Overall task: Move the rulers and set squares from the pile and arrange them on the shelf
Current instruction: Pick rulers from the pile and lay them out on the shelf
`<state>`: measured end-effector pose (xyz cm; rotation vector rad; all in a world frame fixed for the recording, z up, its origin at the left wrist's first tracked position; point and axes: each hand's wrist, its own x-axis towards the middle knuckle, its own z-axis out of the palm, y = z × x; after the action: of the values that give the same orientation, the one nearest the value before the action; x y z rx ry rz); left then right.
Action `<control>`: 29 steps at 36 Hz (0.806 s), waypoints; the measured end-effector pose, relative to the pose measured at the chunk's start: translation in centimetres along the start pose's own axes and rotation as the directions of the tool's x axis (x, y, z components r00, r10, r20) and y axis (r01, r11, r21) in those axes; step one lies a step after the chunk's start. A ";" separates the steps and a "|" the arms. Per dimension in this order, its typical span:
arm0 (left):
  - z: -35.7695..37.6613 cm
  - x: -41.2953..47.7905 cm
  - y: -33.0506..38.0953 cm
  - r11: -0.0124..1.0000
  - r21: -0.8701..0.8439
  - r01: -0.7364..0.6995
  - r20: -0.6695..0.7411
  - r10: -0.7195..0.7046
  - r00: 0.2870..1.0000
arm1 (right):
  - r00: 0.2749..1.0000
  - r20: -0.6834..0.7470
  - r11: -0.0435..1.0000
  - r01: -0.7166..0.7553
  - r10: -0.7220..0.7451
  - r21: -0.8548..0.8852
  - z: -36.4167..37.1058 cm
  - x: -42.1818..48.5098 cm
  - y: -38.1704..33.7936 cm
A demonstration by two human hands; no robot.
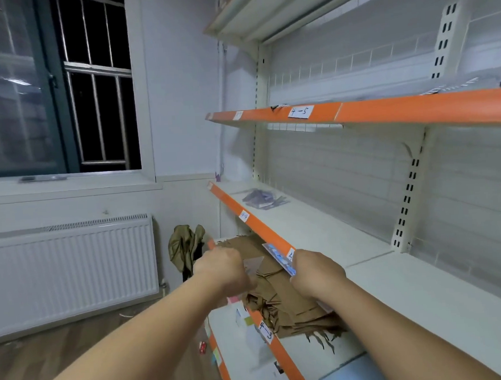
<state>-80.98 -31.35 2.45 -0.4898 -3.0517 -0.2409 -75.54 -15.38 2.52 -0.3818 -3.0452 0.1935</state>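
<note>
Fingers of the left hand (220, 267) pinch a clear set square (255, 264), the right hand (317, 274) grips a blue ruler (278, 259), low middle, and one small heap (262, 198) sits on the shelf (320, 225) above, so more seems left.

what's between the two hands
Head view: a clear set square, pinched by the left hand, over a brown paper pile; the right hand grips a blue ruler pack.

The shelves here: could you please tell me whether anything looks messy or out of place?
Yes: the brown paper pile on the lower shelf is splayed unevenly, with loose strands sticking out. A small red item lies on the floor.
</note>
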 end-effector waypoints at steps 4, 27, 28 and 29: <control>-0.6 4.8 -3.4 0.999 0.034 -0.039 -0.008 0.040 0.999 | 0.999 0.002 0.999 -0.043 0.043 0.009 0.7 4.7 -2.7; 0.1 25.7 -13.6 0.990 0.042 -0.134 0.048 0.132 0.990 | 0.986 -0.025 0.986 -0.164 0.164 -0.001 3.4 25.5 -11.1; 0.1 26.7 -13.9 0.991 0.042 -0.130 0.038 0.129 0.991 | 0.987 -0.036 0.988 -0.154 0.154 0.003 3.6 26.7 -11.2; 0.1 27.6 -14.1 0.990 0.049 -0.129 0.034 0.127 0.991 | 0.989 -0.043 0.990 -0.142 0.142 0.007 3.8 27.8 -11.3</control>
<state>-111.66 -36.06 2.13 -0.6892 -3.0314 -0.1519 -105.45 -19.77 1.68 -0.5957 -2.9750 0.1957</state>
